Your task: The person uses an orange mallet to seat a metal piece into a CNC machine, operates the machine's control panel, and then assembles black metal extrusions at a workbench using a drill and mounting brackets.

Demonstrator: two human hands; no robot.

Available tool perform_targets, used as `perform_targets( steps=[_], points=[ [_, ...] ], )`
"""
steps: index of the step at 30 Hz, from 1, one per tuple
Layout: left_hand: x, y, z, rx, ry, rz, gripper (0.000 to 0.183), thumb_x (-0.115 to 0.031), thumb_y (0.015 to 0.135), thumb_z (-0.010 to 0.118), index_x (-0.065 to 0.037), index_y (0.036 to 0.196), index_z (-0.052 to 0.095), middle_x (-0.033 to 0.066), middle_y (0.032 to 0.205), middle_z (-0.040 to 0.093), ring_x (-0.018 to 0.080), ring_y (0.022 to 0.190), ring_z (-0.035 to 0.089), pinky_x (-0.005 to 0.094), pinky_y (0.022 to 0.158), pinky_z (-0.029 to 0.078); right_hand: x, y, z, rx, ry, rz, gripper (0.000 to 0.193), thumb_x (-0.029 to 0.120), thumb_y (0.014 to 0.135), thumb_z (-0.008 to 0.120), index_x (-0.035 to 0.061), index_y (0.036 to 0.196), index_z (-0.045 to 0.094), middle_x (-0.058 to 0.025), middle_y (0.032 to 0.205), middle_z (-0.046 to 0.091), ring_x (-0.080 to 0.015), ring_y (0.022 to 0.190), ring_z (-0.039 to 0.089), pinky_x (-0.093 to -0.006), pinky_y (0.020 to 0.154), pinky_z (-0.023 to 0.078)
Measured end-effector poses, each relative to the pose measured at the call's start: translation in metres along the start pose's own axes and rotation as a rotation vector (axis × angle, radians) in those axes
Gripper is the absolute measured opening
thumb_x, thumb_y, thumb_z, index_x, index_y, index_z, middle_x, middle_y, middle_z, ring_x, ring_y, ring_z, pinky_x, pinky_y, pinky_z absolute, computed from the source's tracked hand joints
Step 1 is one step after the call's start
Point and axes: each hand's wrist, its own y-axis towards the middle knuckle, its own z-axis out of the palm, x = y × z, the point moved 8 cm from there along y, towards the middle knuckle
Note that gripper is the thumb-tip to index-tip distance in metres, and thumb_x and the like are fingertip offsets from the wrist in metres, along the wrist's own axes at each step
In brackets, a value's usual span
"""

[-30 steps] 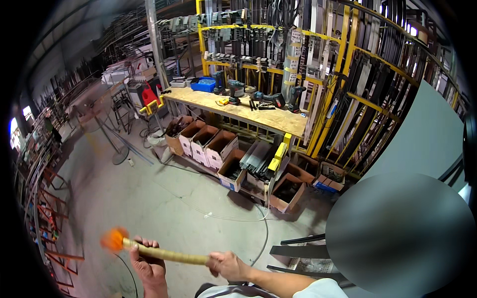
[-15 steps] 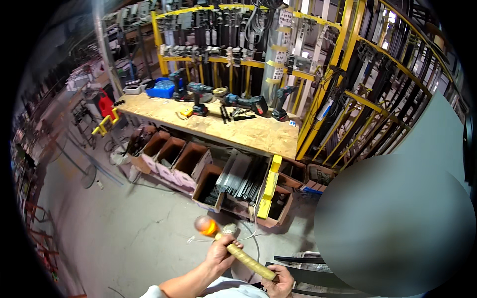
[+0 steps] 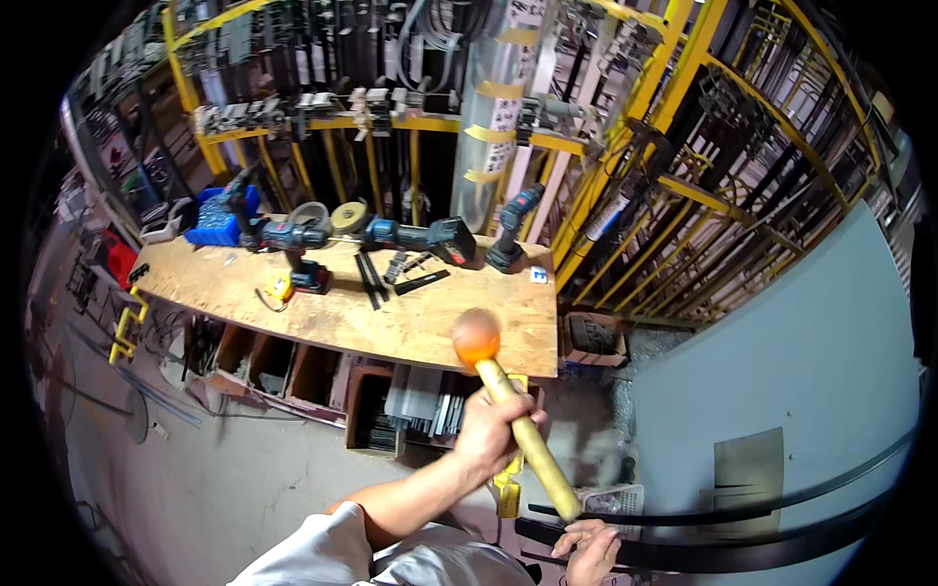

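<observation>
Mallet (image 3: 535, 455), orange head, tan handle. Handling, as judged: firm grip near head suits control; butt wants steadying. Position: grasped in left hand (image 3: 491, 430), head toward 12 o'clock, butt toward 5. Right hand (image 3: 590, 555): beside butt; whether gripping, cannot tell. Counter (image 3: 376, 329): 10 o'clock of left hand.

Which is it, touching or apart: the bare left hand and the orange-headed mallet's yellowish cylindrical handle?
Touching. The head view shows the left hand wrapped around the yellowish cylindrical handle, close below the orange mallet head.
</observation>
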Motion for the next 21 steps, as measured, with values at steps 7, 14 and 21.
perform_targets(
  steps=[7, 14, 21],
  points=[
    [-0.002, 0.172, -0.092, -0.360, 0.081, 0.130, 0.009, -0.005, 0.092, 0.060, -0.002, 0.099, 0.054, 0.0129, 0.078, 0.058, 0.0257, 0.060, 0.059, 0.0397, 0.054, 0.054, 0.008, -0.014, -0.002, -0.145, -0.814, -0.169, 0.024, 0.015, 0.104, 0.052, 0.0015, 0.091, 0.068, -0.0087, 0.068, 0.064, -0.0197, 0.058, 0.062, -0.0357, 0.058, 0.050],
    [-0.016, 0.403, -0.234, -0.612, 0.606, 0.386, 0.045, -0.041, 0.101, 0.063, -0.001, 0.123, 0.059, 0.0136, 0.109, 0.069, 0.0264, 0.092, 0.064, 0.0411, 0.080, 0.055, -0.053, -0.023, -0.039, -0.332, -0.561, 0.062, 0.032, 0.026, 0.106, 0.057, -0.0028, 0.096, 0.068, -0.0092, 0.074, 0.069, -0.0163, 0.063, 0.066, -0.0333, 0.058, 0.053],
    [-0.004, 0.432, -0.227, -0.095, 0.438, -0.105, 0.039, -0.051, 0.102, 0.063, -0.016, 0.086, 0.064, -0.0046, 0.068, 0.062, 0.0132, 0.053, 0.057, 0.0281, 0.045, 0.046, -0.030, -0.052, -0.087, -0.512, -0.295, 0.280, 0.025, 0.023, 0.104, 0.066, -0.0015, 0.105, 0.070, -0.0030, 0.075, 0.067, -0.0094, 0.067, 0.061, -0.0283, 0.063, 0.051]
  ],
)
